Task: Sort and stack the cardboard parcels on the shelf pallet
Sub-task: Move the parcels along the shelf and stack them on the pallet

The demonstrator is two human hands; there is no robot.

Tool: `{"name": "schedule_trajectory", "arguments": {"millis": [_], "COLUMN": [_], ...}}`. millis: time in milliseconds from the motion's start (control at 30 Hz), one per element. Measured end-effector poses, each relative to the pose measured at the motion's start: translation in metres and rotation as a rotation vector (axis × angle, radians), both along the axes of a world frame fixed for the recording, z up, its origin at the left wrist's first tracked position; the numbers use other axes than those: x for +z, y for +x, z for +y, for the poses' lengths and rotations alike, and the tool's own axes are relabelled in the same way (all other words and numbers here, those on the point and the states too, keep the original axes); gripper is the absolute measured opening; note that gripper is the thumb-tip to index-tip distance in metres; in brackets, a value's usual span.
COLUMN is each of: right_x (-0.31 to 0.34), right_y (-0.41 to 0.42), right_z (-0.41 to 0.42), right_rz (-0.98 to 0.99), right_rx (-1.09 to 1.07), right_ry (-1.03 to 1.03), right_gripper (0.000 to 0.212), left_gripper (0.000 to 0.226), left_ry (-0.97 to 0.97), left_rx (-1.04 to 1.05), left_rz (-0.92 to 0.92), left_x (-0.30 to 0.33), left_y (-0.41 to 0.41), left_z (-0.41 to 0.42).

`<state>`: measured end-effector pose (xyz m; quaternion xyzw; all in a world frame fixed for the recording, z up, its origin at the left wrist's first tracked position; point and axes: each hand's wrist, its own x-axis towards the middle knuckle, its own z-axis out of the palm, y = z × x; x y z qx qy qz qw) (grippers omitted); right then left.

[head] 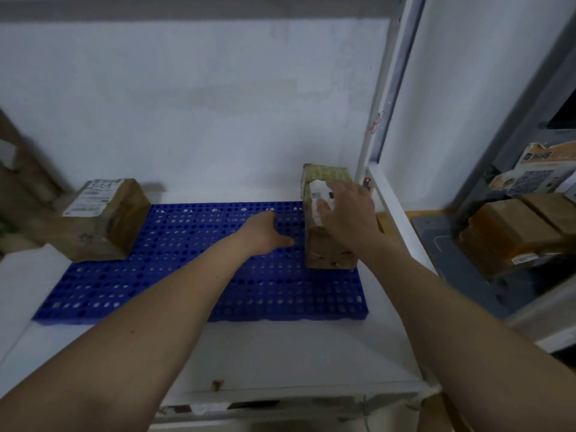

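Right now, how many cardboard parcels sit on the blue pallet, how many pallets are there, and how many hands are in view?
Cardboard parcels on the pallet: 2, the left parcel and the right parcel
Blue pallet: 1
Hands: 2, the left hand and the right hand
Total: 5

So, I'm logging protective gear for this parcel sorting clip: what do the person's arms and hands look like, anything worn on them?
Nothing worn shows. Both forearms are bare for as far as the frame shows them, with no sleeve cuffs in view. The left hand and the right hand have no gloves, and no watch, bracelet or ring is visible, though the picture is a little blurred.
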<state>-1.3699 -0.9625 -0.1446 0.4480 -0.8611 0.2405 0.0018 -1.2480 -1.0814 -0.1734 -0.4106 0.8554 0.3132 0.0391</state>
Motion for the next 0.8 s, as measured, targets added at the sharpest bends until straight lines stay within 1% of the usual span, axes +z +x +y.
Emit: {"name": "schedule_trajectory", "arguments": {"millis": [67, 133, 233, 300, 367, 467, 667, 800], "right_x": [0.007, 0.009, 0.009, 0.006, 0.005, 0.008, 0.014, 0.013], "right_y": [0.022, 0.047, 0.086, 0.113, 0.137, 0.173, 0.245, 0.289], "right_z": [-0.017, -0.034, -0.058, -0.072, -0.084, -0.101, -0.125, -0.147], "right_rz": [0.13, 0.19, 0.113, 0.037, -0.006, -0.021, -0.037, -0.055], "right_rx": [0.167, 0.305, 0.484, 0.567, 0.632, 0.741, 0.909, 0.995], "right_ry": [0.112, 0.25, 0.44, 0.524, 0.548, 0.531, 0.463, 0.435], "right_gripper": [0.045, 0.05, 0.059, 0.066, 0.072, 0.078, 0.072, 0.067], "left_gripper": [0.07, 0.058, 0.045, 0.042, 0.046, 0.042, 0.046, 0.046], "left_ry": [-0.161, -0.258, -0.344, -0.361, -0.381, -0.388, -0.365, -0.357], "left_rx": [-0.004, 0.031, 0.085, 0.148, 0.227, 0.338, 0.526, 0.568], "left_rz": [-0.06, -0.11, -0.167, -0.205, -0.24, -0.24, -0.179, -0.168], "left_x": [0.014, 0.026, 0.035, 0.04, 0.046, 0.056, 0.061, 0.056], "left_y": [0.023, 0.051, 0.098, 0.132, 0.166, 0.213, 0.289, 0.333], "left_z": [-0.006, -0.01, -0.011, -0.009, -0.008, -0.011, -0.021, -0.041]}}
